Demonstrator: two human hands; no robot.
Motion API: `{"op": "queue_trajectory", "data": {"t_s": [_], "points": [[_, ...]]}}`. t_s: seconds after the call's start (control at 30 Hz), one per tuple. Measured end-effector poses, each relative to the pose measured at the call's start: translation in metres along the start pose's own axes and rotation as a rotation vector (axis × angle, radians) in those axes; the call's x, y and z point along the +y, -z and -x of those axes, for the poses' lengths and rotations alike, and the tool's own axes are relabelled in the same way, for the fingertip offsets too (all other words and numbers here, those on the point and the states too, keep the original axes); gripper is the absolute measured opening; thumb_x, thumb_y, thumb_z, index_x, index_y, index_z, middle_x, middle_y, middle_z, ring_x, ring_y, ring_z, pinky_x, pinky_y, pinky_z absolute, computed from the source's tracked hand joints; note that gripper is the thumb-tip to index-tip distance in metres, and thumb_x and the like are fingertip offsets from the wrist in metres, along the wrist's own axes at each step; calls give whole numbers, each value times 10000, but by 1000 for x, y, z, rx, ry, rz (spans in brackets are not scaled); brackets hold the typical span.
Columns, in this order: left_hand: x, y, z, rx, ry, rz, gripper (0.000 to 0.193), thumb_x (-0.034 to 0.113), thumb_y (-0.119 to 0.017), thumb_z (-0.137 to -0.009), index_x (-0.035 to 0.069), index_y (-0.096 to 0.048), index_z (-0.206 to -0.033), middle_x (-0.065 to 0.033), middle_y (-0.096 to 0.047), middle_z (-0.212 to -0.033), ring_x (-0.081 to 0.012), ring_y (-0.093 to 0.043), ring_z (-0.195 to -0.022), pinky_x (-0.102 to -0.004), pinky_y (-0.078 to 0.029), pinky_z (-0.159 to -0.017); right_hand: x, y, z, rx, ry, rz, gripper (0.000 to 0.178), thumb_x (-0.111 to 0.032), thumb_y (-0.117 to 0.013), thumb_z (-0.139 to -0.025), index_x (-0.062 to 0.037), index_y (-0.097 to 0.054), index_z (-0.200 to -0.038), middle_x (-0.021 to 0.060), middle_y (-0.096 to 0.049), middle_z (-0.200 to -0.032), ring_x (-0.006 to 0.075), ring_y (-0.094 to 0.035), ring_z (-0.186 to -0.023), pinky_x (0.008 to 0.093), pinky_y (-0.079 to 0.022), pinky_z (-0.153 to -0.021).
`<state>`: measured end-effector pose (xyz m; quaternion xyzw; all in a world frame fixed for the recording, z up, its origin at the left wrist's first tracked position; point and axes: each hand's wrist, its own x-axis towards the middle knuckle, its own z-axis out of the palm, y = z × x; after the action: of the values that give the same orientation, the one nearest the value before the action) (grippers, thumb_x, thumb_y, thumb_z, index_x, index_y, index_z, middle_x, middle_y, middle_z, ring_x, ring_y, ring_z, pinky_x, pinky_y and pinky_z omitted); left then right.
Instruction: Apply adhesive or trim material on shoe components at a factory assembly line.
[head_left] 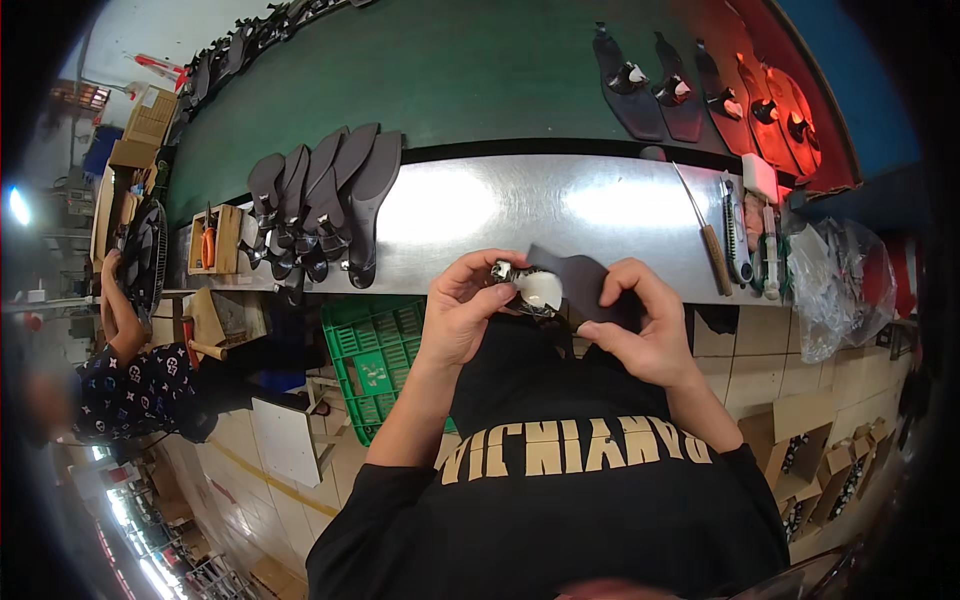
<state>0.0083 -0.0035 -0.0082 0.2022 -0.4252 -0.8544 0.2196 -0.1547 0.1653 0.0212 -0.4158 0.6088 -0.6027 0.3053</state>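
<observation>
Just over the front edge of the steel bench [480,200], both hands hold one shoe part. My left hand [462,312] pinches its shiny black end, where a white oval patch [541,290] faces up. My right hand [648,325] grips the dark grey, flat shoe sole [582,280] at its right side, thumb below and fingers curled over it. How the sole and the shiny piece are joined is partly hidden by the fingers. Left of my hands, several dark soles [370,175] with glossy black ends lie overlapping on the bench.
A green belt [490,90] beyond the bench carries more soles [625,95], some under red light. At the right are an awl [712,240], a utility knife [737,240] and plastic bags [835,280]. Orange-handled pliers [208,245] stand in a wooden box. Below are a green crate [375,350] and a co-worker [140,390].
</observation>
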Motion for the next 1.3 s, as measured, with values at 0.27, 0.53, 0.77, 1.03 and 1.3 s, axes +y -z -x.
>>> {"op": "queue_trajectory", "data": {"t_s": [0.27,0.53,0.77,1.03,1.3], "points": [[-3,-6,2,-24,-63,-35,332,-50,-649,-802,-36,-602,-1130,-172,-634,-1142,-174,-647,-943,-299,-587,-772,4,-3,5,16,151,161,519,-40,-753,-690,-28,-618,-1191,130,-666,-956,193,-627,-816,277,-481,-744],[-9,-7,0,47,-100,-64,221,-32,-639,-810,-19,-622,-1030,-169,-649,-1100,-169,-629,-946,-281,-541,-808,15,-9,14,172,67,-99,437,-11,-729,-719,-11,-629,-1145,107,-664,-990,182,-637,-875,271,-476,-796],[-15,2,-5,196,-67,-133,245,174,-567,-811,-43,-624,-909,-205,-642,-1010,-279,-623,-958,-393,-489,-895,16,-8,15,79,36,8,461,-23,-736,-717,-8,-615,-1162,115,-655,-1020,179,-635,-908,265,-478,-814],[-5,-8,-7,180,89,17,295,134,-520,-881,-68,-620,-1072,-201,-638,-1131,-213,-625,-987,-306,-529,-824,16,-15,18,75,-26,-40,457,-31,-708,-750,1,-573,-1186,127,-649,-1063,212,-641,-958,295,-480,-856],[-8,-7,0,30,37,-40,295,58,-584,-912,-15,-572,-1198,-180,-595,-1242,-195,-620,-1056,-335,-551,-872,18,-10,17,117,64,51,400,-27,-678,-779,-7,-595,-1170,128,-659,-1051,218,-633,-931,300,-475,-839]]}}
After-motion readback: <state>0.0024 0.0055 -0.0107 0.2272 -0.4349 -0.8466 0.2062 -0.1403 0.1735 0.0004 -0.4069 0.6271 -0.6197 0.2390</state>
